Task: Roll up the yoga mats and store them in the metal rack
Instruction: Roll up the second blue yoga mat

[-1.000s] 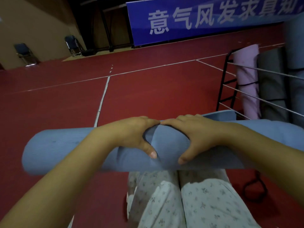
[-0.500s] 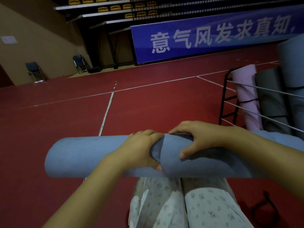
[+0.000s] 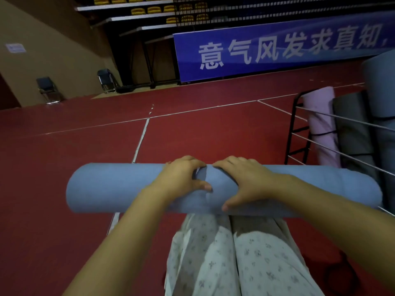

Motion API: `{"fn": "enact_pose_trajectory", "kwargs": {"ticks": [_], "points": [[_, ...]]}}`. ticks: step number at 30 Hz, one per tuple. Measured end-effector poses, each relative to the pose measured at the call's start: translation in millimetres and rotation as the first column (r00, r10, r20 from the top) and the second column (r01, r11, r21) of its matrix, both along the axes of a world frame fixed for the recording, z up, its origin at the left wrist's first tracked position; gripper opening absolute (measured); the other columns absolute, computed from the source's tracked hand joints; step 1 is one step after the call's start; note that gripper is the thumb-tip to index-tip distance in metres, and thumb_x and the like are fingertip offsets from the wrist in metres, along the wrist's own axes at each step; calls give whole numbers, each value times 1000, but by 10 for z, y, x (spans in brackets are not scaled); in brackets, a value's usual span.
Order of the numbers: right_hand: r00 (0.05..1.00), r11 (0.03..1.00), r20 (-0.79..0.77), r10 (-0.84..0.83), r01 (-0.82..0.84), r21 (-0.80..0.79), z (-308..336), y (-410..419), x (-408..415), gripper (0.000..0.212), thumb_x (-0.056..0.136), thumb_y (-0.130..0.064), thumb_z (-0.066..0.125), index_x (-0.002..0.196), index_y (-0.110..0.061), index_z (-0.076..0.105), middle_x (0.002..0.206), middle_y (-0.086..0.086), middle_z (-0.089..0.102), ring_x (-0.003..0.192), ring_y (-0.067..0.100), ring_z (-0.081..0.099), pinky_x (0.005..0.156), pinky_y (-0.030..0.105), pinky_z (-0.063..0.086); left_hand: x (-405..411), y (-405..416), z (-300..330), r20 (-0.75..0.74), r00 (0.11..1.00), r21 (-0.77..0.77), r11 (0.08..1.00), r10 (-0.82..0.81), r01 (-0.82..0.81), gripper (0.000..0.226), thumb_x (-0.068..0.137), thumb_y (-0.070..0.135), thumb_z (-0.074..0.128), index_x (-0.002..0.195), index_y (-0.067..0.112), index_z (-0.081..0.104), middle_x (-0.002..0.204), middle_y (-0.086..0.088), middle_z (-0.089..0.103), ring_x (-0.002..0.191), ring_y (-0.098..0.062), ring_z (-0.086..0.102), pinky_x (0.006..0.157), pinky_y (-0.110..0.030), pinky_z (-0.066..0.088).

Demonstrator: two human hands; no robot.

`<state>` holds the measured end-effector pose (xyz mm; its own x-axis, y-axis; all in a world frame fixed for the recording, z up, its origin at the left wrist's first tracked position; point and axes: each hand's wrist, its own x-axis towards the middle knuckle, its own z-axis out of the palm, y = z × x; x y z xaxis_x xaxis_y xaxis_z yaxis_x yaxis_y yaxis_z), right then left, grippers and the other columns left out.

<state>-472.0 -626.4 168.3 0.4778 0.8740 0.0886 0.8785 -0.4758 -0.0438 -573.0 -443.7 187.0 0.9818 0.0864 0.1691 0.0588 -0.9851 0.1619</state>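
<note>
A rolled blue yoga mat lies crosswise in front of me above my thighs, held off the floor. My left hand grips it near the middle, fingers over the top and thumb on the near side. Right beside it, my right hand grips the roll the same way. The mat's right end reaches the metal rack at the right edge. In the rack stand a pink rolled mat and dark grey rolled mats behind thin horizontal bars.
Red sports floor with white lines stretches ahead. A blue banner and stands line the far wall. Two folding chairs stand at the far left. A black strap lies on the floor by my right leg.
The rolled mat has risen and shifted right toward the rack while my view tilted up. Both hands have regripped around the middle of the roll.
</note>
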Motion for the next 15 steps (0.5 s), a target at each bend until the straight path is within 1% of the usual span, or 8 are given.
{"fn": "enact_pose_trajectory", "kwargs": {"ticks": [3,6,8,9,10,12,13,15], "points": [[999,998,-33,10,-12,-64,49,77,108,108,62,-75,66,147,-40,11,131,-6,39,117,19,42,98,41,36,-137,-30,-311,236,965,-63,993,114,-102,47,84,46,65,126,25,59,138,4,49,125,-19,45,108,-49,26],[997,989,-77,-9,-3,-150,137,143,168,102,66,-70,68,146,-45,10,129,-2,39,119,23,41,98,46,34,-352,21,-619,581,685,-573,819,440,-41,19,84,17,69,103,14,68,122,-8,57,111,-23,54,99,-33,41],[991,980,-129,-35,8,-199,206,225,166,98,66,-64,71,143,-44,14,125,0,40,117,26,42,96,49,35,-526,107,-772,408,409,-908,410,816,88,10,83,11,63,92,16,63,102,-7,59,93,-20,57,82,-27,46],[989,975,-137,-45,14,-222,230,278,150,96,66,-59,73,141,-41,17,123,2,41,115,28,44,94,49,37,-596,159,-839,203,376,-970,132,904,206,7,81,16,59,88,18,60,94,-6,59,86,-20,57,77,-33,47],[989,970,-140,-51,16,-241,248,332,126,95,66,-55,75,140,-36,19,121,5,41,112,28,45,92,47,40,-642,220,-921,-7,444,-944,-153,896,293,9,80,22,55,89,19,58,96,-6,58,86,-20,58,77,-40,46],[987,967,-151,-45,5,-255,254,424,88,94,65,-47,78,138,-29,21,122,8,40,110,29,46,92,46,44,-697,331,-1090,-280,657,-719,-607,700,340,37,90,36,46,120,16,53,129,-12,49,121,-30,49,95,-58,38],[986,968,-163,-36,-6,-252,249,456,83,95,63,-46,79,137,-28,22,124,8,39,111,29,45,93,47,45,-719,383,-1165,-330,722,-596,-727,609,341,55,93,44,43,139,15,38,145,-16,35,135,-37,35,100,-66,29],[979,969,-204,-29,-22,-244,233,459,108,100,59,-47,82,137,-32,20,130,6,36,113,27,46,94,47,45,-687,406,-1274,-275,809,-462,-809,520,364,69,92,57,38,149,21,22,152,-22,23,137,-47,25,95,-77,24]]}}
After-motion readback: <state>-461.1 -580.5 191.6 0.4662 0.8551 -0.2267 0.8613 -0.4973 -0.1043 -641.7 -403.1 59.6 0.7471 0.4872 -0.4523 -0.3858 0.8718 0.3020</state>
